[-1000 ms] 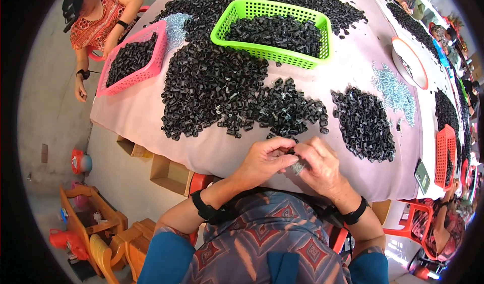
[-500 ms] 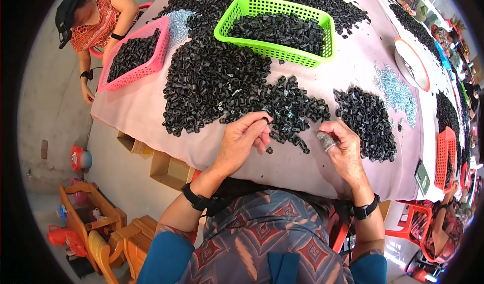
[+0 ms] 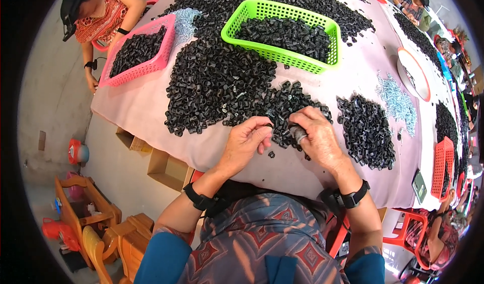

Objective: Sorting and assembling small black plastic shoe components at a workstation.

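My left hand (image 3: 245, 144) is closed at the near edge of the black heap, pinching a small black plastic fitting (image 3: 270, 125) between thumb and forefinger. Just to its right, my right hand (image 3: 318, 138) curls over a looser patch of the same fittings (image 3: 290, 96), some with shiny metal bits among them. A grey wrapping (image 3: 298, 132) covers one of its fingers. Its fingertips are bent down, and whatever they grip is hidden. The large heap of black fittings (image 3: 201, 90) lies beyond my left hand, and a smaller heap (image 3: 365, 130) lies beyond my right.
A green basket (image 3: 282, 56) and a pink basket (image 3: 138, 73), both full of black fittings, stand farther back. Small silvery pieces (image 3: 398, 102) lie at the right near a white bowl (image 3: 413, 74). A phone (image 3: 419, 185) and a red basket (image 3: 443, 169) are rightmost. Co-workers sit around.
My right hand has moved left and slightly away from me, over the loose fittings and close to my left hand. The left hand keeps its pinch almost in place. The view has shifted slightly.
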The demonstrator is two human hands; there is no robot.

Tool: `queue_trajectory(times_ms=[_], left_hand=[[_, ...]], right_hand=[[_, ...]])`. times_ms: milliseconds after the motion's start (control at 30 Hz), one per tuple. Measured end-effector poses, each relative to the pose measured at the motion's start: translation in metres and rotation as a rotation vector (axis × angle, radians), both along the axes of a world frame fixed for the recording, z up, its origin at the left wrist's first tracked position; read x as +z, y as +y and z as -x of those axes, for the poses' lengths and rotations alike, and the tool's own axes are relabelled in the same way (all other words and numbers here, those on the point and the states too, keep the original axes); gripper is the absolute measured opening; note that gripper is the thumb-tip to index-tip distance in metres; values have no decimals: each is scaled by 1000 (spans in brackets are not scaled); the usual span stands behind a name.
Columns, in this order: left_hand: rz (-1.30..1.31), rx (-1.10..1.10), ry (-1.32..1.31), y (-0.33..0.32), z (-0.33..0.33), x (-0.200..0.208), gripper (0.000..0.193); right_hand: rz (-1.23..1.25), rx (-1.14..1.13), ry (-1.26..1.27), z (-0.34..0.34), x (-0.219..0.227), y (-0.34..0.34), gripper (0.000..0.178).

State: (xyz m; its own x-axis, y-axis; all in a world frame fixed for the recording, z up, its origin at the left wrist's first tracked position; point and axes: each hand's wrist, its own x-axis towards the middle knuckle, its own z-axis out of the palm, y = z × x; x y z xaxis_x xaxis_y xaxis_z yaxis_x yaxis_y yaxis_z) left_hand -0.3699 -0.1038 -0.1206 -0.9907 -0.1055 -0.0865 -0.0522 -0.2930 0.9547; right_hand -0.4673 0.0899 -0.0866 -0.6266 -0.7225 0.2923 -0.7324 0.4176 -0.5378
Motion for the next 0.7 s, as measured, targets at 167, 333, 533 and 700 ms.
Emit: queue_trajectory(times_ms=[167, 333, 533, 700], left_hand=[[109, -28, 47, 1, 2, -1, 18], [127, -22, 34, 2, 3, -2, 18], [155, -25, 28, 2, 2, -3, 18], [163, -39, -4, 3, 1, -1, 18]], right_hand=[[-26, -67, 40, 0, 9, 13, 44], [73, 0, -68, -17, 9, 2, 42], [-33, 15, -42, -10, -2, 5, 40], [-30, -68, 24, -4, 6, 20, 41]])
